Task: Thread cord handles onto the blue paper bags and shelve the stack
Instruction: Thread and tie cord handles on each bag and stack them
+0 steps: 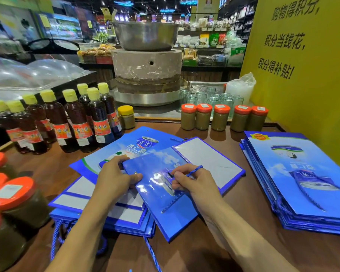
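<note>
Far left, big orange-lidded jars (12, 193) stand at the table (243, 197) edge, filled with brown paste. Behind them is a cluster of yellow-capped bottles (77, 122) of dark oil, upright, with red labels.

Next, the left stack (77, 201) of blue bags lies flat with white panels up. Its cords (57, 232) hang off the near table edge.

A printed bag (130, 142) lies flat beyond the stack, can logo up.

The left hand (114, 177) holds the working bag (157, 195) at its far-left corner. The fingers curl over the edge and the thumb lies flat on top, just beside an eyelet hole.

The working bag lies flat across the left stack and the printed bag, in the middle of the table. Its long axis runs diagonally from near-left to far-right. The holed mouth edge faces left toward the hands. A white panel is at the far-right end.

A blue cord (194, 170) runs into the lower hole of the mouth edge and up under the right hand. Its free end sticks out to the right past the fingers.

The right hand (192, 185) rests on the bag, fingers curled, pinching the cord between thumb and forefinger.

Behind is a yellow-lidded jar (126, 116). To its right stands a row of five small orange-lidded jars (220, 118) with tan paste inside. Clear glass jars (210, 97) stand further back, next to a stone mill (147, 69) with a steel basin (145, 34) on top.

On the right, the right stack (283, 154) of blue bags lies flat, well apart from the working bag. The print is upside down to the viewer and the cords are at the near end. A yellow sign (302, 55) stands behind it.
</note>
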